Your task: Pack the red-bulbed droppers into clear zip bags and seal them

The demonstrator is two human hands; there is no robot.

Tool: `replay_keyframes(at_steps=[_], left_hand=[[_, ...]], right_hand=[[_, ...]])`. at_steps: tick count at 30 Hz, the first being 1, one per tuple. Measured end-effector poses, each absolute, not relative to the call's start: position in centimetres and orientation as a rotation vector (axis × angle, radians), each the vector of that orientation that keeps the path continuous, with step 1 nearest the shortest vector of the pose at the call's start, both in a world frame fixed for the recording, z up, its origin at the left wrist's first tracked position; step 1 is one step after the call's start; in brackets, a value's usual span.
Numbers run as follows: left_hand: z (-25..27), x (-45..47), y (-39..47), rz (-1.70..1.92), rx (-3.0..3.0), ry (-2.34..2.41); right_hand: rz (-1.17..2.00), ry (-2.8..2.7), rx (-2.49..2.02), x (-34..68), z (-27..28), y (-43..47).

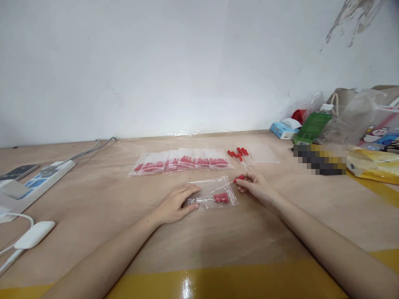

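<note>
A clear zip bag [204,189] lies flat on the table with its mouth toward the right; red-bulbed droppers [221,198] lie inside, close together. My left hand [179,203] holds down the bag's left end, thumb on the near side and fingers on the far side. Pinched in my right hand [252,187] is a single dropper [239,178] by its red bulb, its thin clear stem pointing left over the bag's mouth. Just beyond that hand, several loose droppers [240,153] lie in a small pile beside a flat empty bag [264,153].
Filled bags of droppers [183,160] overlap in a row behind my hands. A power strip [40,182], a phone [18,171] and a white adapter [35,234] lie at left. At right are a tissue pack [283,129], a green bottle [313,124] and plastic bags [358,120].
</note>
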State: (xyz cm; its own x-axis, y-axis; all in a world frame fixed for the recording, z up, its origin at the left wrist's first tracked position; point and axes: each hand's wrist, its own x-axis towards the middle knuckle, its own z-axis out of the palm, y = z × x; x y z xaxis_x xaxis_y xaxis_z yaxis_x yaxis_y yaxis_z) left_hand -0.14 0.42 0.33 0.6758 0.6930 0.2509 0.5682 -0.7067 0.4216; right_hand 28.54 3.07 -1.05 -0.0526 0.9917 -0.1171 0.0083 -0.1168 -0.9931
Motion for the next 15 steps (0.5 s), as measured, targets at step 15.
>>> replay_keyframes(at_steps=[15], left_hand=[[0.4, -0.1, 0.4, 0.536, 2.617, 1.018]], right_hand=[[1.375, -1.649, -1.198, 27.3, -0.2, 2.6]])
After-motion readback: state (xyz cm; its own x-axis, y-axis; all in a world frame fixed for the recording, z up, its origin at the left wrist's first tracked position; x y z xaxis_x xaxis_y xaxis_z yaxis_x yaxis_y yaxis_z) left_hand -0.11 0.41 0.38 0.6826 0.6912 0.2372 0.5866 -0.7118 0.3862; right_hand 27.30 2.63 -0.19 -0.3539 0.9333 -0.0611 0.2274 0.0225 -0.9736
